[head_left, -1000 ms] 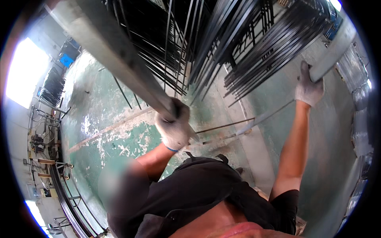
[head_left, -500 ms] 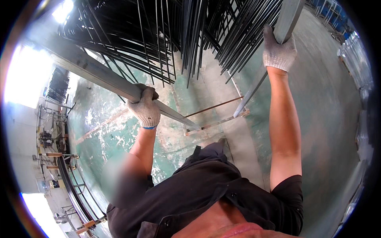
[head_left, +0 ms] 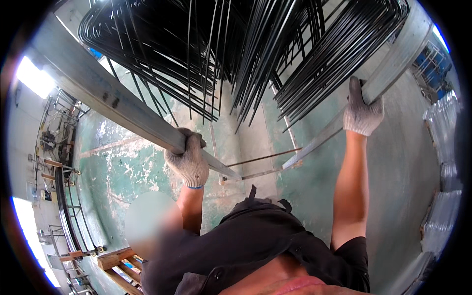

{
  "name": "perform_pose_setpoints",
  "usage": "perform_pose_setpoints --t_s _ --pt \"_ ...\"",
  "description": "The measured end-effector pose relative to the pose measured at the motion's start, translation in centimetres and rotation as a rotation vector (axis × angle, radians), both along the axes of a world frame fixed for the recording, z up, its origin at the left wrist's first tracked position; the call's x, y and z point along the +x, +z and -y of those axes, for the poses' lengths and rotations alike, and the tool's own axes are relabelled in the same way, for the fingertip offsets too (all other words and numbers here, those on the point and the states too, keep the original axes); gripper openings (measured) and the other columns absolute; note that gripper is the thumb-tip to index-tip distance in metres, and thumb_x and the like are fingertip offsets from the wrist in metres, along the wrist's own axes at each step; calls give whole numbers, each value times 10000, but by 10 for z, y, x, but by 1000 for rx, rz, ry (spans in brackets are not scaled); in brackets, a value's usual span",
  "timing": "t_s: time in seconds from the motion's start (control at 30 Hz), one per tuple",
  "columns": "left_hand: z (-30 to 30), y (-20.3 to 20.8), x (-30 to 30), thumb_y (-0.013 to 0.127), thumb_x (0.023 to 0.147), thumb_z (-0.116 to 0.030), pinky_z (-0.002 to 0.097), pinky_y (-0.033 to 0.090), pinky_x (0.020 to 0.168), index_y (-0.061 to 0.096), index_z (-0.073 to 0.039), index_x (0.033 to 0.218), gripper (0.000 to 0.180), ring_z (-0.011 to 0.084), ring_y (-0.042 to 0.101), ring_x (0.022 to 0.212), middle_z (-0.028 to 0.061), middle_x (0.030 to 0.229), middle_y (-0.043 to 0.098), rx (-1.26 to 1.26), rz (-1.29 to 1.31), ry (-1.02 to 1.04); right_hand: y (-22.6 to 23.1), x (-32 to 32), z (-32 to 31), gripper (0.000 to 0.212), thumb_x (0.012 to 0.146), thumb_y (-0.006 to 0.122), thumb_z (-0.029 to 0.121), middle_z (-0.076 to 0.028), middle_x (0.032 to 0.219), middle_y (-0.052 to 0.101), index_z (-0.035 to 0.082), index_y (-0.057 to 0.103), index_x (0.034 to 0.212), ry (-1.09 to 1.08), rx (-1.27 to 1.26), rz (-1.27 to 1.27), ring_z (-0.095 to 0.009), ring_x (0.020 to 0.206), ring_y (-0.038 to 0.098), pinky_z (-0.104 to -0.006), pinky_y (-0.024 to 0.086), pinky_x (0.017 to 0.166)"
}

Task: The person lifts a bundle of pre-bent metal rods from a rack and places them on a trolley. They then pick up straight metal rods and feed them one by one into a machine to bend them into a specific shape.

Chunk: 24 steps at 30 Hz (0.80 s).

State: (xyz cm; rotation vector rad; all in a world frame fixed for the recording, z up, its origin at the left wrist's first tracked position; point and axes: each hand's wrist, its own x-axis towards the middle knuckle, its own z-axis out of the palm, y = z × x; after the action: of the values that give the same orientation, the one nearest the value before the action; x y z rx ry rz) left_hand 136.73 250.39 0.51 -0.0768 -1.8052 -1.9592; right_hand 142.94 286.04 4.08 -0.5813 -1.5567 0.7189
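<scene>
My left hand [head_left: 188, 160], in a pale knit work glove with a dark palm side, is wrapped round the left grey metal post [head_left: 113, 98] of a tall rack. My right hand [head_left: 364, 110], gloved alike, grips the right metal post [head_left: 400, 54] somewhat higher, its thumb up along the inner side. Between the posts hang dense bundles of thin black bent metal rods [head_left: 324, 69], their lower ends pointing down toward the floor. Low down, the posts meet the rack's narrow base frame [head_left: 258, 173] in front of my feet. Neither hand touches the rods.
Behind my left elbow lies a wooden pallet [head_left: 120, 263]. Along the left wall stands a low metal frame [head_left: 73, 216] with long dark bars. Plastic-wrapped stacks [head_left: 442, 142] line the right side. The worn green floor [head_left: 113, 182] has a lighter strip through the middle.
Both hands keep hold of the posts. Hands, rack and rods now sit lower in the picture and somewhat to the right. The wooden pallet has come into view at lower left.
</scene>
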Motion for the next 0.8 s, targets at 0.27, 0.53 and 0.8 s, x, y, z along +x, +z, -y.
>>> perform_pose_setpoints --t_s 0.27,0.53,0.8 --pt "-92 -1 18 644 868 81 304 535 629 629 29 950 99 173 661 660 84 778 649 51 -33 24 33 12 -84 178 926 796 148 -30 734 673 -21 746 952 247 -176 5 -109 650 625 -276 497 635" --pt "-196 0 26 596 885 56 308 532 633 628 26 913 52 174 652 659 83 773 645 160 -92 113 44 9 -187 124 927 782 109 -16 705 642 4 716 930 400 -230 30 -94 642 600 -265 478 622" --pt "-263 -20 -1 584 871 38 317 550 645 630 23 911 62 177 673 679 89 774 665 87 -60 92 16 -37 -261 135 931 773 118 -19 727 654 1 714 963 389 -216 -13 -103 633 618 -275 493 617"
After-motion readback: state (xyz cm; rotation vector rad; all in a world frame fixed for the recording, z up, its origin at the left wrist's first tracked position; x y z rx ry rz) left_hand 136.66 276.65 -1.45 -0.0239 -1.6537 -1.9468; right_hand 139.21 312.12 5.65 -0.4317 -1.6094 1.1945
